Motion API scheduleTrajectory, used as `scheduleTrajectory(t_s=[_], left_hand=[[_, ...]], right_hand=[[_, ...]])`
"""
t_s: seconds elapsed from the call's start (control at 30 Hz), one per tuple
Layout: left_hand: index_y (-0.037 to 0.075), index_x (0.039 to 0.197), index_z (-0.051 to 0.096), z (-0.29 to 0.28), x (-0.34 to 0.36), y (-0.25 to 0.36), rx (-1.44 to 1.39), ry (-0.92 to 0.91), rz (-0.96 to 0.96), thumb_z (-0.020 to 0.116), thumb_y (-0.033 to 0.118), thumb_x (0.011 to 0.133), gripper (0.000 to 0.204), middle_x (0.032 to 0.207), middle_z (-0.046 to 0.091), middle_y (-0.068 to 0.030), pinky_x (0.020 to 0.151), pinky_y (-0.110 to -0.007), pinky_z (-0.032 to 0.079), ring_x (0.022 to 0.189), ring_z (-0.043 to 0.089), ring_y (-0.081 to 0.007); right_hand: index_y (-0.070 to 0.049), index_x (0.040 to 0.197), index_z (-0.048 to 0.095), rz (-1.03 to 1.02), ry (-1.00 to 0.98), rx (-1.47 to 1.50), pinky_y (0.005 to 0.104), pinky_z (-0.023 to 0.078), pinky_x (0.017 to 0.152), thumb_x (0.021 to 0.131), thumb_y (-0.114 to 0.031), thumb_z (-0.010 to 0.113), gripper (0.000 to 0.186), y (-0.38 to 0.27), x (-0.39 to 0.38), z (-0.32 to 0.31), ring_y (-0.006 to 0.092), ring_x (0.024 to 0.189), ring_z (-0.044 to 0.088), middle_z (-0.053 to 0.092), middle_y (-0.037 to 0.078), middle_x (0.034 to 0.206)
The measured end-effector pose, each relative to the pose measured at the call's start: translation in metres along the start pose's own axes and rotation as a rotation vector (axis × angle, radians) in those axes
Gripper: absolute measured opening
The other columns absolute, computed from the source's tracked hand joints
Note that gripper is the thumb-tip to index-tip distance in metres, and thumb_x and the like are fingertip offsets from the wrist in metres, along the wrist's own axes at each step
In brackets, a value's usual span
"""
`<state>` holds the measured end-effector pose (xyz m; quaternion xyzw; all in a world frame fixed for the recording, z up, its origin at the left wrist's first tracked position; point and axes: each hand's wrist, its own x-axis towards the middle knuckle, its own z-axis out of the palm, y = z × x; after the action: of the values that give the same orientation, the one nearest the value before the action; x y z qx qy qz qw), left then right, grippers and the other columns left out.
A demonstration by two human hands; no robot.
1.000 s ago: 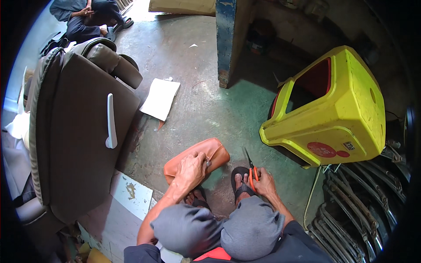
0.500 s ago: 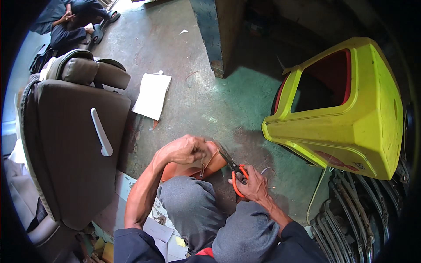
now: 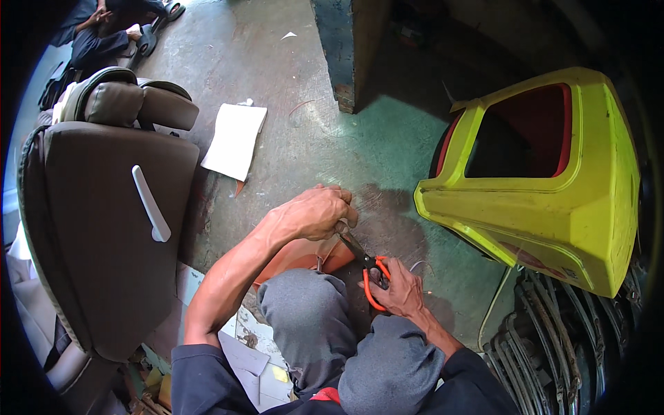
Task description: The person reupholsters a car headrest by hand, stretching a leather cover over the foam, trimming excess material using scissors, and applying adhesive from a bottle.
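Observation:
In my right hand point(image 3: 400, 289) is an orange-handled tool with dark tapered jaws point(image 3: 369, 264), like pliers or scissors; its handles are spread apart. Its jaws point up and left to the fingers of my left hand point(image 3: 319, 213). That hand is closed, thumb and fingertips pressed together at the tool's tip; what they pinch I cannot make out. Below it, an orange-tan sheet point(image 3: 296, 254), like leather, lies curved just beyond my knees. A thin metal piece point(image 3: 319, 263) stands up at the sheet, partly hidden by my left knee point(image 3: 304, 315).
A dark brown car seat point(image 3: 111, 228) with a white lever stands at the left. White sheets point(image 3: 235, 142) lie on the floor ahead. At the right are a yellow plastic stool point(image 3: 512, 200) on its side and several metal frames point(image 3: 546, 339). A post point(image 3: 337, 55) stands ahead; another person point(image 3: 104, 34) sits far left.
My left hand has moved up and right, from over the sheet to the tool's tip. The tool stays in my right hand, nearly in place. The view has shifted slightly.

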<state>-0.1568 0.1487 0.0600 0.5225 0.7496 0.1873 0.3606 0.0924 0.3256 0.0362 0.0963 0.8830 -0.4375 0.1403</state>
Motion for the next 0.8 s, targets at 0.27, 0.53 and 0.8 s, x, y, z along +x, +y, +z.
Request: scheduleTrajectory(t_s=[0.27,0.53,0.8], left_hand=[[0.012,0.091,0.073,-0.002,0.03,0.01,0.274,-0.263,0.0,0.071,0.014,0.084,0.008,0.109,0.06,-0.0057,0.097,-0.046,0.048,0.117,0.054,-0.0268],[0.01,0.09,0.07,0.006,0.035,0.001,0.218,-0.3,0.106,0.067,0.006,0.08,0.012,0.111,0.058,-0.0084,0.102,-0.048,0.044,0.119,0.049,-0.03],[0.006,0.09,0.067,0.003,0.046,0.003,-0.017,-0.046,0.095,0.065,0.009,0.085,0.007,0.101,0.062,-0.0129,0.091,-0.05,0.046,0.109,0.056,-0.0346]], right_hand=[[-0.003,0.111,0.059,0.013,0.01,-0.025,0.0484,0.055,0.068,0.086,-0.045,0.082,0.054,-0.002,0.005,-0.002,0.0379,0.083,0.07,0.066,0.016,0.095],[-0.003,0.11,0.057,-0.091,0.054,-0.057,0.0471,0.055,0.065,0.089,-0.041,0.08,0.049,-0.009,0.016,-0.002,0.0386,0.081,0.069,0.065,0.016,0.093],[-0.001,0.108,0.061,-0.081,0.097,-0.009,0.044,0.056,0.065,0.086,-0.038,0.085,0.05,0.005,0.014,0.014,0.0366,0.078,0.072,0.069,0.017,0.089]])
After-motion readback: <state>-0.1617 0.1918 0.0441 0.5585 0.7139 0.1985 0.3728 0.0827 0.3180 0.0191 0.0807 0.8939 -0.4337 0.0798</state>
